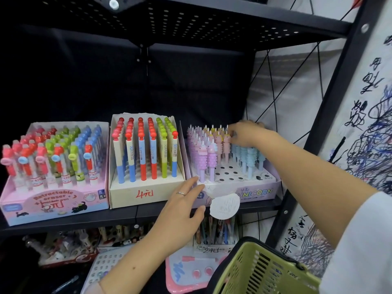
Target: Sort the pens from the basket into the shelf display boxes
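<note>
1. Far left on the black shelf: a pink display box marked "Retractable eraser", packed with upright red, green and blue capped pens.
2. Just beside it: a cream display box holding rows of pens with red and green mushroom-shaped tops.
3. Left hand: fingers straight and spread, grip apart, fingertips resting on the front left corner of the unicorn box. A ring shows on one finger.
4. The unicorn box is lilac and stands at the right end of the shelf. It holds purple, pink and blue unicorn pens upright; several holes in its front rows are unfilled.
5. Right hand: reaches over the back rows of the unicorn box, fingers curled at the top of a pink pen; whether the grip is clamped on it cannot be told.
6. Bottom right: a green basket; its contents are not visible.
</note>
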`<state>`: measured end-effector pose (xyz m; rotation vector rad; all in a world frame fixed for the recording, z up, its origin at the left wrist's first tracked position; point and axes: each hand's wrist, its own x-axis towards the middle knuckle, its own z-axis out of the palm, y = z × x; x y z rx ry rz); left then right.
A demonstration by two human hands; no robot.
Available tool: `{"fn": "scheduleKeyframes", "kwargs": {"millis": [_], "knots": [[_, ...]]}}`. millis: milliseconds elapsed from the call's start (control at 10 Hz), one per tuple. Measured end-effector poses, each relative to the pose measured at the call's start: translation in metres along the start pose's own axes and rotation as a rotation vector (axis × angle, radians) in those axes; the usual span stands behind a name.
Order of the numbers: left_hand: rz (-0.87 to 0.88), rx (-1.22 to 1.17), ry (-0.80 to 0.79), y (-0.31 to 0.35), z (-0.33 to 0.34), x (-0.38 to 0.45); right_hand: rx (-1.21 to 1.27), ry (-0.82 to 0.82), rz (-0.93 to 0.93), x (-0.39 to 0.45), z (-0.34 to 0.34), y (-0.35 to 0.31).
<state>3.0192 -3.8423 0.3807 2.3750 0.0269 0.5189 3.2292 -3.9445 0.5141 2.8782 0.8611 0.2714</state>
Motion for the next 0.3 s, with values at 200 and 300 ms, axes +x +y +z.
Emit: {"fn": "scheduleKeyframes", "kwargs": {"millis": [200, 300], "knots": [[-0.048, -0.065, -0.049, 0.006, -0.008, 0.000, -0.065, 0.037, -0.014, -0.015, -0.006, 0.003], [-0.058, -0.150, -0.041, 0.015, -0.032, -0.013, 0.382, 0.293, -0.015, -0.040, -0.022, 0.003]]}}
